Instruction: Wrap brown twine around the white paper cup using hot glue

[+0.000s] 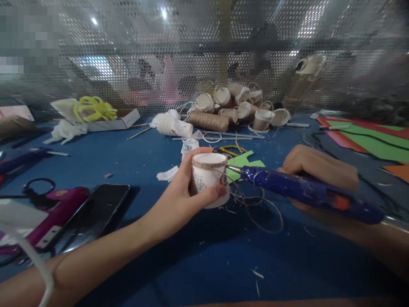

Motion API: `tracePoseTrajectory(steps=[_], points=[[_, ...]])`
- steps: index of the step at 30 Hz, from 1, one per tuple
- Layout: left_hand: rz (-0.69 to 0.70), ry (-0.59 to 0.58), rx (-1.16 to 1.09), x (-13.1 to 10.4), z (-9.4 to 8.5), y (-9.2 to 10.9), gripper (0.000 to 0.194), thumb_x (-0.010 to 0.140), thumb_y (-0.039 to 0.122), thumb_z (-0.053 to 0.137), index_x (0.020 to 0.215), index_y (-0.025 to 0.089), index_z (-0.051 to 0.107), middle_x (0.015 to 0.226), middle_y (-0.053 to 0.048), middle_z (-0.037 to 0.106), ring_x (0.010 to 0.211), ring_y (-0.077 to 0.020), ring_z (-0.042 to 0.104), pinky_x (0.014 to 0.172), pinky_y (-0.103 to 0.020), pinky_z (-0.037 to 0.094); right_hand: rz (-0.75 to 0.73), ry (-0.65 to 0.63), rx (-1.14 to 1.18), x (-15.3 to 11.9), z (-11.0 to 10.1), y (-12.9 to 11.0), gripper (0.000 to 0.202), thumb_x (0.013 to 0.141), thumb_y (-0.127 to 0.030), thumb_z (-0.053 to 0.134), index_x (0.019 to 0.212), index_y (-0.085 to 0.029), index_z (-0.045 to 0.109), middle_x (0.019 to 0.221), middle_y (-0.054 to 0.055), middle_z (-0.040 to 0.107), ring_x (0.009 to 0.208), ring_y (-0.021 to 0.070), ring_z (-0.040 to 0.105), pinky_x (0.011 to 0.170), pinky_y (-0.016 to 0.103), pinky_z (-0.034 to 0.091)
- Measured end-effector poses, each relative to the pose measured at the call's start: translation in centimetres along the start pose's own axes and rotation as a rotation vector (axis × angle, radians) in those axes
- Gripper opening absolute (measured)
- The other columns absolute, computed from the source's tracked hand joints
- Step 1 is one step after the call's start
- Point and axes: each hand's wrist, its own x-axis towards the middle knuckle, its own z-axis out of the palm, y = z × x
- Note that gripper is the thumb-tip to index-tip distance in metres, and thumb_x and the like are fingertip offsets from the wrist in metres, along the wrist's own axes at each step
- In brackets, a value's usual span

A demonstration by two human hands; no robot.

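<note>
My left hand [188, 187] is wrapped round a white paper cup [207, 181] with printed marks, its thumb across the front. Several turns of brown twine [209, 165] circle the cup just under its rim. In my right hand [315, 170] is a blue glue gun [287, 187], pointing left. The gun's metal nozzle touches or nearly touches the cup's right side at the twine; which of the two I cannot tell. A loose tail of twine [277, 215] curls down from the cup onto the blue table. Behind the cup lie a cut green sheet [244, 164] and yellow-handled scissors [234, 149].
At the back are a roll of twine [209, 121], stacked paper cups [174, 127] and several twine-wrapped cups [246, 111]. A phone [99, 213] and a magenta tool [59, 209] lie at left. Coloured sheets [373, 136] sit at right, before a perforated metal screen [191, 51].
</note>
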Motion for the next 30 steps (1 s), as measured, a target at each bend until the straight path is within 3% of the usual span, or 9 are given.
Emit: tracePoseTrajectory(steps=[5,12,20,30], points=[[-0.062,0.029,0.055,0.17,0.21,-0.05,0.058,0.085,0.039,0.078,0.132,0.030,0.045,0.103,0.000,0.068,0.096,-0.0216,0.069,0.087,-0.033,0.056,0.005,-0.006,0.010,-0.03,0.17,-0.40,0.022,0.091,-0.027,0.061,0.072,-0.023,0.052,0.067,-0.001,0.050,0.056,0.0142,0.049,0.052,0.030,0.039],[-0.091,0.037,0.031,0.27,0.24,0.00,0.051,0.081,0.035,0.081,0.124,0.030,0.054,0.105,0.001,0.066,0.093,-0.0181,0.065,0.081,-0.027,0.054,-0.013,-0.054,-0.028,-0.07,-0.14,-0.49,0.022,0.086,-0.009,0.064,0.074,-0.023,0.052,0.070,-0.002,0.052,0.057,0.0122,0.052,0.053,0.029,0.040],[-0.086,0.008,-0.038,0.17,-0.20,0.27,0.053,0.079,0.036,0.084,0.123,0.031,0.054,0.104,0.001,0.065,0.093,-0.0190,0.063,0.082,-0.029,0.053,0.021,-0.006,-0.014,0.05,0.10,-0.51,0.022,0.087,-0.017,0.063,0.070,-0.022,0.050,0.066,-0.001,0.049,0.056,0.0130,0.049,0.054,0.030,0.038],[-0.094,0.006,-0.041,0.27,0.06,0.18,0.048,0.082,0.025,0.082,0.121,0.029,0.056,0.099,0.005,0.063,0.085,-0.0109,0.060,0.075,-0.018,0.050,0.022,-0.009,0.014,0.11,0.31,-0.77,0.025,0.087,-0.012,0.063,0.069,-0.021,0.049,0.066,-0.002,0.050,0.056,0.0115,0.049,0.053,0.028,0.039]])
